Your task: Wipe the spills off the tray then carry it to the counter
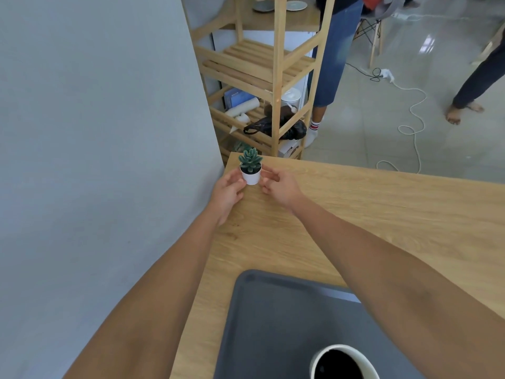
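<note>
Head view: both arms are being stretched toward the far left corner of the bench (382, 214), where a small potted plant (250, 166) is being flanked by the two hands. The left hand (228, 192) is being kept loosely curled with its fingertips touching the pot's left side; the right hand (278, 186) is being held half closed just beside the pot's right side, and whether it is actually touching cannot be told. Whether the pot is being gripped or merely steadied cannot be told either; it is standing upright on the bench.

The tray (273, 324) is lying near, at the bottom of the frame, behind both hands and under the right forearm, well apart from the plant. Its long axis is being seen running from near right toward far left. The right hand is judged the nearer one for a return to it. The tray is dark grey, flat, with a low rounded rim; no spill can be made out on the visible part. A white cup (345, 362) holding dark liquid is standing on its near end.
</note>
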The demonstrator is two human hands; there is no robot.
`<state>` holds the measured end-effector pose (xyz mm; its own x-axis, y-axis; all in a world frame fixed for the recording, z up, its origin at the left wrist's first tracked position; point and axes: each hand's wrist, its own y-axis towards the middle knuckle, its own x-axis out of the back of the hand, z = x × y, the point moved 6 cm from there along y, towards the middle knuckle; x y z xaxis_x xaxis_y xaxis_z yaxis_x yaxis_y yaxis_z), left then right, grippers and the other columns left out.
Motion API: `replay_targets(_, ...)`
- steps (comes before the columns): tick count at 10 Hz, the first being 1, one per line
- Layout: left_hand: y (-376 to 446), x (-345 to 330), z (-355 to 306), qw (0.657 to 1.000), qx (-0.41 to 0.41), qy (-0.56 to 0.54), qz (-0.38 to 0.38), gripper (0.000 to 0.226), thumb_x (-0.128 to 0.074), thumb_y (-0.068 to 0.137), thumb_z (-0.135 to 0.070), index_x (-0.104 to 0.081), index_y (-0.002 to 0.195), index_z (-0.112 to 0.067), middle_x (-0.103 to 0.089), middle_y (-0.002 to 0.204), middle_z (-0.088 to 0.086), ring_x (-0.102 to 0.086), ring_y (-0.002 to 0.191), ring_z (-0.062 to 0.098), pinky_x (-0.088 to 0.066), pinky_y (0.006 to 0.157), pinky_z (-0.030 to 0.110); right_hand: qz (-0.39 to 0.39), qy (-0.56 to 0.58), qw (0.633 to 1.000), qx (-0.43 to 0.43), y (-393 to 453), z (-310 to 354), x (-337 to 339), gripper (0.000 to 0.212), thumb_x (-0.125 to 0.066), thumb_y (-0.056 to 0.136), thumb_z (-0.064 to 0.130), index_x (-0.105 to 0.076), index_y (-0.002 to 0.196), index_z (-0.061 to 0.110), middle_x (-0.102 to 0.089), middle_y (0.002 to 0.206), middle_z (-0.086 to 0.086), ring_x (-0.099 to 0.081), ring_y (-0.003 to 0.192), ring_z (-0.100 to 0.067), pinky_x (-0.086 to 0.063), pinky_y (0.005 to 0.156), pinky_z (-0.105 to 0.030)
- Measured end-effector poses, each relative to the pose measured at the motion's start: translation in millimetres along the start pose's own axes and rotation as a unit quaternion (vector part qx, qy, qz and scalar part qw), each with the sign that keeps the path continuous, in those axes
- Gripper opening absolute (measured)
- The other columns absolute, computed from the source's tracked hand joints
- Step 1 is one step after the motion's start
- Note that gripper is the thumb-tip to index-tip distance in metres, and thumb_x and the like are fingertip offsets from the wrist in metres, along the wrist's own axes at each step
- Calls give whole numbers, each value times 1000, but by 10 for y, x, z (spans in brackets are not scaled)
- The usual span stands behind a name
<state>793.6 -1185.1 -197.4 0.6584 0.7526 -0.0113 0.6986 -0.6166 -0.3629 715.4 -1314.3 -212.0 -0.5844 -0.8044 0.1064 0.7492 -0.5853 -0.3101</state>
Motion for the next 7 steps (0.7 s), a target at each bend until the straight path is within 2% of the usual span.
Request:
replay_targets(1, 5, 20, -10, 1000, 5, -2, 5, 47, -49, 97, -12, -41, 143, -21, -49, 143, -1, -47, 130, 16, -38, 109, 40, 25, 7, 1000, -5, -2, 34, -55, 50, -48, 94, 0, -46, 141, 17, -58, 134, -5, -58, 103, -16, -51, 96, -41)
replay_targets(2, -15, 29, -21, 1000, 6, -1, 10, 49, -47, 98, -11, -39, 145, -23, -48, 144, -4, -46, 130, 15, -37, 109, 40, 55, -12, 998, -1, -18, 66, -104, 54, -45, 95, -2, -39, 145, 19, -49, 144, -2, -55, 95, -14, -48, 80, -33)
replay_targets(3, -53, 50, -25, 1000, 6, -1, 5, 49, -46, 99, -13, -37, 145, -25, -44, 147, -6, -44, 131, 14, -37, 108, 38, 73, -33, 997, -3, -60, 105, -135, 59, -42, 95, -5, -32, 148, 18, -40, 151, -3, -47, 72, -5, -39, 68, -26)
replay_targets(4, -118, 89, -31, 1000, -3, 4, -19, 51, -47, 99, -14, -33, 147, -24, -37, 151, -4, -40, 132, 13, -38, 105, 36, 67, -57, 996, 0, -146, 133, -84, 60, -45, 95, -1, -27, 150, 17, -34, 155, -5, -54, 106, -10, -46, 78, -27)
replay_targets(5, -222, 120, -45, 999, -11, 22, -39, 51, -47, 99, -15, -33, 148, -22, -34, 153, -2, -39, 131, 13, -41, 102, 34, 50, -66, 996, -15, -347, 181, 28, 59, -44, 97, 1, -25, 151, 16, -34, 155, -4, -36, 139, -21, -40, 108, -40)
replay_targets(6, -349, 111, -47, 998, -25, 31, -40, 49, -47, 99, -15, -36, 146, -22, -37, 152, -1, -41, 127, 11, -41, 98, 30, 40, -51, 998, -25, -595, 228, 177, 59, -44, 97, 1, -26, 151, 17, -35, 154, -3, -40, 136, -21, -40, 107, -38)
replay_targets(7, -510, 52, -50, 997, -46, 61, -33, 48, -47, 98, -17, -38, 145, -23, -41, 150, -3, -41, 130, 13, -39, 107, 37, 16, -30, 999, -23, -896, 265, 341, 60, -45, 96, -2, -27, 151, 16, -37, 153, -4, -44, 133, -24, -43, 97, -34)
